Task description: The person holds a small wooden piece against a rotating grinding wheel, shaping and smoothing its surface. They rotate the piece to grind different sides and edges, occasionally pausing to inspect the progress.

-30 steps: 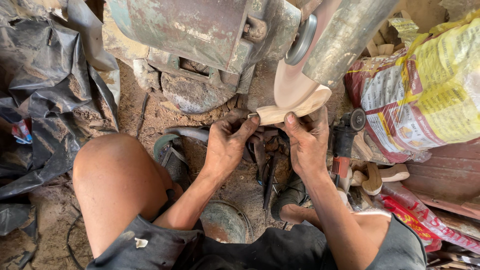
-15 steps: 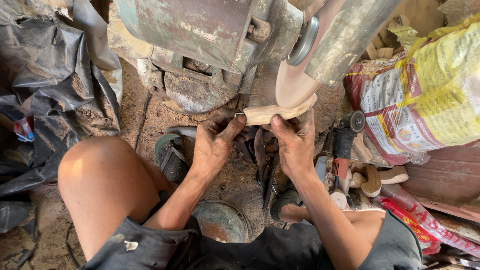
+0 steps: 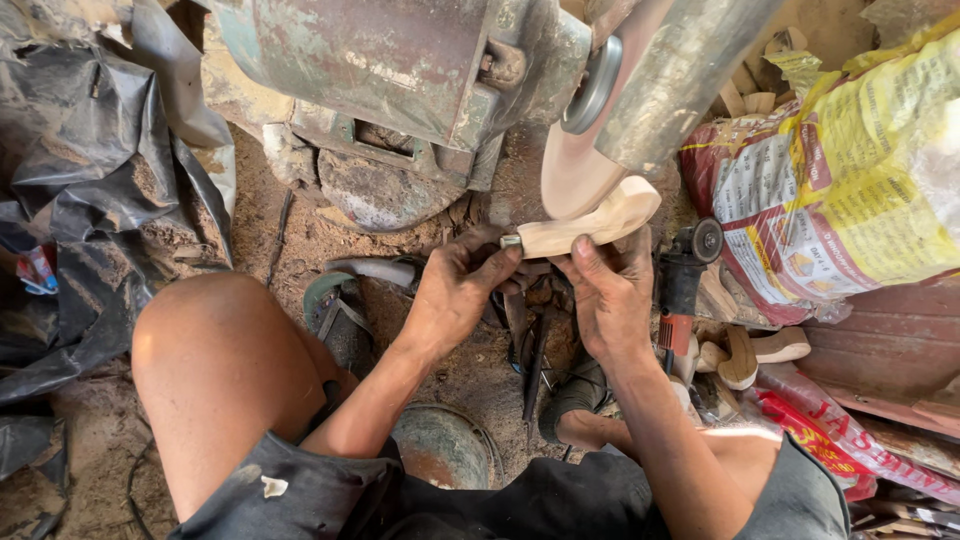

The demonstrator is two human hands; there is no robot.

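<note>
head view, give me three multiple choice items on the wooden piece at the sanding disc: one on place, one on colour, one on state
1. Where is the wooden piece?
A. lying on the dirt floor
B. held up against the sanding disc
C. inside the printed sack

2. What colour is the printed sack to the right?
A. mostly yellow and white with red
B. plain blue
C. all black

3. How is the wooden piece held?
A. by the left hand alone
B. by nobody
C. by both hands, left hand and right hand

Answers: 1 B, its curved end meets the disc's lower edge. 2 A, yellow and white panels with red trim show. 3 C, fingers of both hands grip its underside and end.
</note>
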